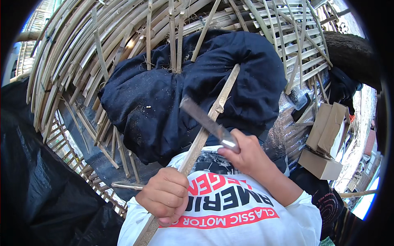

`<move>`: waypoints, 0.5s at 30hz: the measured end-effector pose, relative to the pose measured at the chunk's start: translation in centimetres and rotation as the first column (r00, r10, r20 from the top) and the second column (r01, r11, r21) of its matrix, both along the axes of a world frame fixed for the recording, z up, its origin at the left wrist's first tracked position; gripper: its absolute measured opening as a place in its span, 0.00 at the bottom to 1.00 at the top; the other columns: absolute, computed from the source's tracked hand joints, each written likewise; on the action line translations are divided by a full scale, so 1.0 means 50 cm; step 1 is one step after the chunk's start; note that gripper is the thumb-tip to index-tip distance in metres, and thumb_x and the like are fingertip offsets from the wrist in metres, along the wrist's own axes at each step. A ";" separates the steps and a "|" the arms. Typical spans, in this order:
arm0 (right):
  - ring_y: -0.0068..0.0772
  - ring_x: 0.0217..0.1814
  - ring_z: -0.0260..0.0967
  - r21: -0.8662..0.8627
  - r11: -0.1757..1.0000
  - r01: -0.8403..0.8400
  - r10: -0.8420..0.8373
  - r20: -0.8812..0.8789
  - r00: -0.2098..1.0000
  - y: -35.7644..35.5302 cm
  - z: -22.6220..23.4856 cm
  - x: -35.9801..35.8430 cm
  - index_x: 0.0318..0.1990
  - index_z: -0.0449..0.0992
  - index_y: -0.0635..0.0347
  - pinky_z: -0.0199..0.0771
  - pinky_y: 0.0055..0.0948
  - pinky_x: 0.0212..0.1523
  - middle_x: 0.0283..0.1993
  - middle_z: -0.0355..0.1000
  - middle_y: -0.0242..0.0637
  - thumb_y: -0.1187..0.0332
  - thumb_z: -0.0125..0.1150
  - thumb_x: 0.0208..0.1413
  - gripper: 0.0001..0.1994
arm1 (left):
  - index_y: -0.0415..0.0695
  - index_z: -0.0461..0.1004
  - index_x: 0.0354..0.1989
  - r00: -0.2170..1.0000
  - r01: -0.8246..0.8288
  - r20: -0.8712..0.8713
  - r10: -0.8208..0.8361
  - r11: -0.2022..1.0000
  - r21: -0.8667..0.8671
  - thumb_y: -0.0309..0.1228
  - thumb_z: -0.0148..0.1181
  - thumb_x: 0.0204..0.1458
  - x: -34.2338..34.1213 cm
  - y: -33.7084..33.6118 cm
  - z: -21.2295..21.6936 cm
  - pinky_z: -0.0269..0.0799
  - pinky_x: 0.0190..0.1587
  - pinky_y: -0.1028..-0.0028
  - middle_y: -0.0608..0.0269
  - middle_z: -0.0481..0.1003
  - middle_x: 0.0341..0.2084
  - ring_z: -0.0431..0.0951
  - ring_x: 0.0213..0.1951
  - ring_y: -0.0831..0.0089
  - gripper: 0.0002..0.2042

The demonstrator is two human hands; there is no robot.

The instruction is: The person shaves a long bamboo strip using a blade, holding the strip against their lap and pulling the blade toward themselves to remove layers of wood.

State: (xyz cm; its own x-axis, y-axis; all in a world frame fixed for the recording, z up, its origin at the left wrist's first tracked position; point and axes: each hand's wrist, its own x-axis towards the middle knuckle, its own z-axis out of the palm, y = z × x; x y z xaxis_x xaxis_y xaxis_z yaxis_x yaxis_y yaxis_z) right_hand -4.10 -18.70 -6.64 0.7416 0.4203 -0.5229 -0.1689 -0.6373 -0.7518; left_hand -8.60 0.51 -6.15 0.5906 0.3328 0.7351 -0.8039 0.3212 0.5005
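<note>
The left hand (165,196) was closed around a long bamboo strip (213,112) that ran diagonally up over dark blue cloth (156,106). The right hand (246,153) gripped a knife (205,121), its blade laid against the strip above the left hand.

The bamboo strip (205,131) runs out of view at the lower edge, and its middle is covered by the left hand (164,196). The knife (207,122) handle is hidden inside the right hand (245,155). The cloth (180,94) conceals the lap beneath. The cardboard box (324,139) contents are indistinct.
</note>
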 end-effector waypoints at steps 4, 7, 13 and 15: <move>0.54 0.30 0.77 -0.037 0.999 -0.015 0.016 0.015 1.000 -0.020 0.009 0.001 0.38 0.72 0.66 0.75 0.41 0.32 0.26 0.75 0.55 0.51 0.66 0.54 0.23 | 0.49 0.55 0.11 1.000 0.001 -0.011 -0.001 0.999 -0.044 0.31 0.49 0.60 -0.007 -0.014 -0.005 0.50 0.08 0.82 0.72 0.58 0.02 0.55 0.04 0.84 0.22; 0.55 0.26 0.75 0.076 0.990 -0.120 0.113 0.096 0.989 -0.023 0.008 -0.028 0.37 0.72 0.65 0.72 0.42 0.28 0.23 0.73 0.53 0.49 0.64 0.55 0.23 | 0.49 0.55 0.10 1.000 0.002 -0.009 -0.003 0.999 -0.048 0.31 0.49 0.59 -0.009 -0.009 -0.005 0.51 0.08 0.81 0.72 0.58 0.02 0.55 0.04 0.83 0.22; 0.58 0.27 0.75 0.012 0.989 -0.151 0.149 0.098 0.984 -0.017 0.032 -0.024 0.34 0.73 0.65 0.72 0.44 0.30 0.22 0.73 0.54 0.49 0.62 0.56 0.23 | 0.49 0.54 0.10 1.000 -0.003 0.010 0.003 0.999 -0.053 0.29 0.51 0.59 -0.024 -0.023 -0.004 0.53 0.07 0.81 0.72 0.59 0.03 0.56 0.04 0.82 0.23; 0.57 0.26 0.75 -0.102 0.980 -0.170 0.184 0.143 0.973 -0.045 0.002 -0.004 0.32 0.73 0.64 0.73 0.42 0.29 0.22 0.73 0.53 0.49 0.62 0.56 0.22 | 0.49 0.55 0.09 0.998 0.061 -0.001 -0.062 0.996 0.071 0.30 0.50 0.59 -0.040 -0.034 -0.018 0.53 0.07 0.80 0.72 0.59 0.02 0.56 0.03 0.82 0.23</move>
State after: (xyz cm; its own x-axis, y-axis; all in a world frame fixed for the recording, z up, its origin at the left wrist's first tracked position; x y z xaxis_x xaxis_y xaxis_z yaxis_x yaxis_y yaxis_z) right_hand -4.32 -20.97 -6.56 0.7326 0.5089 -0.4520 0.0632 -0.7121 -0.6993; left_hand -10.61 -1.21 -7.04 0.6078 0.2430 0.7560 -0.7841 0.3339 0.5231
